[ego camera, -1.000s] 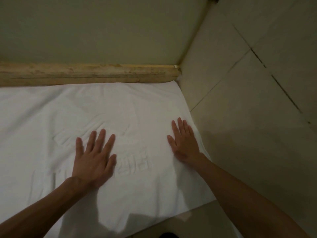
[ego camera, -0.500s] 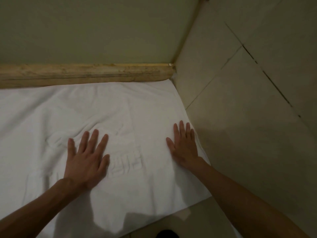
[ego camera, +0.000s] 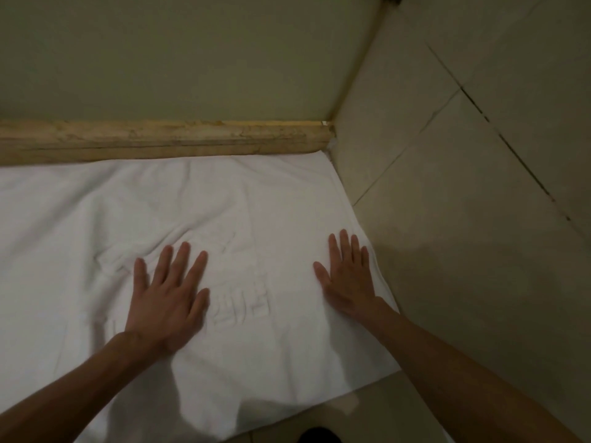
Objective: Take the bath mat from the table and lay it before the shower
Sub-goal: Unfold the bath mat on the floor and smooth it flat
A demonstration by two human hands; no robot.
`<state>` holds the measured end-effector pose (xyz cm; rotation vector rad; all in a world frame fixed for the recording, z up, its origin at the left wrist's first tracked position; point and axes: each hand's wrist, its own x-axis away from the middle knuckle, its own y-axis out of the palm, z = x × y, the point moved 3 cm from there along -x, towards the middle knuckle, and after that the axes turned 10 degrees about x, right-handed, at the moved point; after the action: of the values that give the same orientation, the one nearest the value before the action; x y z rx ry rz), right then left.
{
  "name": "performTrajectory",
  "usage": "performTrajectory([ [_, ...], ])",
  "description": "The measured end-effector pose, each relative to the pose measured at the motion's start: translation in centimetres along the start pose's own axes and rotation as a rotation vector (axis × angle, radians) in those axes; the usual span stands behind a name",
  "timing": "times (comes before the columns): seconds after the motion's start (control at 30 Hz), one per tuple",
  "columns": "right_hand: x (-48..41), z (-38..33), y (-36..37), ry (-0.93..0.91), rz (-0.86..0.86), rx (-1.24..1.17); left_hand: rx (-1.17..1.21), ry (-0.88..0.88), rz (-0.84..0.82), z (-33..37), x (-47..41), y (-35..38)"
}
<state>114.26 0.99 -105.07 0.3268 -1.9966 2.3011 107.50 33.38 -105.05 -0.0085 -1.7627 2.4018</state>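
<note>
Hands — left hand (ego camera: 166, 295), right hand (ego camera: 347, 276) — press flat on bath mat (ego camera: 271, 203).

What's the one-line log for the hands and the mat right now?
stage: mat laid | left hand: flat on bath mat | right hand: flat by its right edge | bath mat: spread along stone curb

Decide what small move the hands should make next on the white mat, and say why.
Probably slide the left hand forward and leftward over the creases just beyond its fingertips. The bath mat already lies spread against the stone sill, both hands flat, the right hand at its smooth edge.
</note>
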Motion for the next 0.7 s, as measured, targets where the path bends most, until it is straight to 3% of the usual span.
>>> performTrajectory([
  [0.7,-1.3,-0.4,-0.8,-0.061,0.061,-0.008,-0.044,-0.024,-0.035,-0.4,-4.0,-1.3],
])
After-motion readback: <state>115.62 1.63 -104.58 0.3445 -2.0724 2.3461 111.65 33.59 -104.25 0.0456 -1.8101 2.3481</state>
